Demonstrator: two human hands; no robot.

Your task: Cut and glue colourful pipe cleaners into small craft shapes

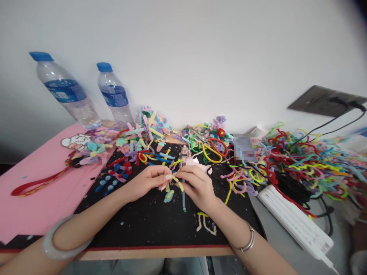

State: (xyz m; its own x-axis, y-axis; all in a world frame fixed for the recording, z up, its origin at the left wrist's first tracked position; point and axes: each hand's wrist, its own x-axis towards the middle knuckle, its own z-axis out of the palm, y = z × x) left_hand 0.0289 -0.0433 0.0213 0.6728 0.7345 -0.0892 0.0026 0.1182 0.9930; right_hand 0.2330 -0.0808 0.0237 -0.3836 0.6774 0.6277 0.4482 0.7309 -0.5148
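Observation:
Both hands meet over the black mat [137, 225], fingers pinched round a pale yellow pipe cleaner [178, 182]. My left hand [153, 178] grips it from the left, thumb against the fuzzy stem. From the right, my right hand [200, 187] closes on the same piece with its fingertips. A blue-and-yellow fuzzy leaf shape [169, 196] hangs just below the left fingers. Beneath the hands a pale blue stick with a green tip [184, 202] points toward me. The fingers partly cover the held piece.
Pink board [57, 183] with a red strap [40, 183] lies left. Two water bottles [65, 91] lean against the wall. Heaps of colourful pipe cleaners [309, 156] fill the back and right. A white power strip [295, 219] lies right; bent yellow-white pieces [206, 222] rest near the front.

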